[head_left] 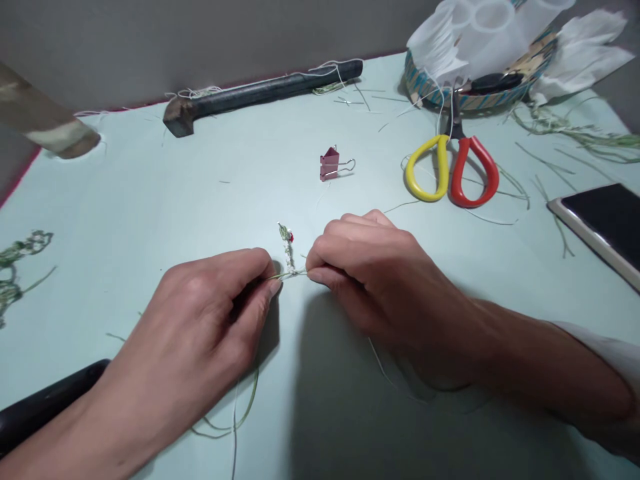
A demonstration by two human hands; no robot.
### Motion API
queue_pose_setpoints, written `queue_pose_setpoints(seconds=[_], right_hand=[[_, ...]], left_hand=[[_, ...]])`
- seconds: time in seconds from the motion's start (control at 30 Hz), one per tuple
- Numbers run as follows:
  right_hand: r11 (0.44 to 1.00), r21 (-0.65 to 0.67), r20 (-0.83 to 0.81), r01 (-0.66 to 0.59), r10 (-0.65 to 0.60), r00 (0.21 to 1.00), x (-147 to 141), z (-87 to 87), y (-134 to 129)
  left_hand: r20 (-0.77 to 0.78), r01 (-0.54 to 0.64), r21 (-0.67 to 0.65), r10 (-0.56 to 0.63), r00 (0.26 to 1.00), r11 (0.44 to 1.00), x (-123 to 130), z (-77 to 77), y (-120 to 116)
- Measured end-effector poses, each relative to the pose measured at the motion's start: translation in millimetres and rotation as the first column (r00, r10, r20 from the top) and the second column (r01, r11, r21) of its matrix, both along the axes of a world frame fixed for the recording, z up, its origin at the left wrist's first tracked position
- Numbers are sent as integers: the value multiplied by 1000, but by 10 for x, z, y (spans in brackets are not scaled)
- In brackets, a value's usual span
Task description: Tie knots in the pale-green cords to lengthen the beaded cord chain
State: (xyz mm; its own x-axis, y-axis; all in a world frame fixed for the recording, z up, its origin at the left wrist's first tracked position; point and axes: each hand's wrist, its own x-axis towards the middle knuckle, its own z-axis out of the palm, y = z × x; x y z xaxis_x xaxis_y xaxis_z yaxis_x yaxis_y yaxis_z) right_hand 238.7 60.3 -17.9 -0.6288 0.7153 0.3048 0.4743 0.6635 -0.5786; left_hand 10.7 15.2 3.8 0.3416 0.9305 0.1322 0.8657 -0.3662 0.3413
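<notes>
Thin cords (295,273) are pinched taut between the fingertips of the left hand (215,320) and the right hand (380,273); the small knotted braid (288,250) is held between them, attached to the cords.

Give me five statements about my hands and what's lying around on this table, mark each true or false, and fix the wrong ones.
1. The left hand and the right hand pinch a thin green cord, one on each side of the small knotted piece. True.
2. The phone lies between the two hands. False: it lies off to the right of the right hand.
3. The scissors have one yellow handle and one red handle. True.
4. The binder clip sits inside the basket. False: it is on the tabletop, outside the basket.
5. The hammer is nearer to the hands than the binder clip is. False: the hammer is farther away.
</notes>
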Motion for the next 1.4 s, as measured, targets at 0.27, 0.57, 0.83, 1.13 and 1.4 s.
queue_pose_setpoints(seconds=[0.27, 0.57, 0.83, 1.13, 1.4], right_hand=[[1000, -19, 43, -18, 19, 999, -15, 40, 4], [999, -29, 53, -28, 29, 998, -37, 45, 18], [996, -88, 15, -27, 28, 999, -33, -13, 49], [989, -128, 6, -77, 78, 997, -23, -28, 52], [983, -163, 2, -89, 90, 996, -37, 12, 44]], left_hand=[[0, 74, -13, -74, 997, 997, -17, 33, 94], [36, 71, -82, -69, 997, 994, -55, 60, 77], [99, 84, -235, -62, 993, 968, -9, 176, 180], [290, -37, -556, 235, 928, 831, -58, 182, 174], [276, -140, -599, 367, 889, 789, -2, 174, 177]])
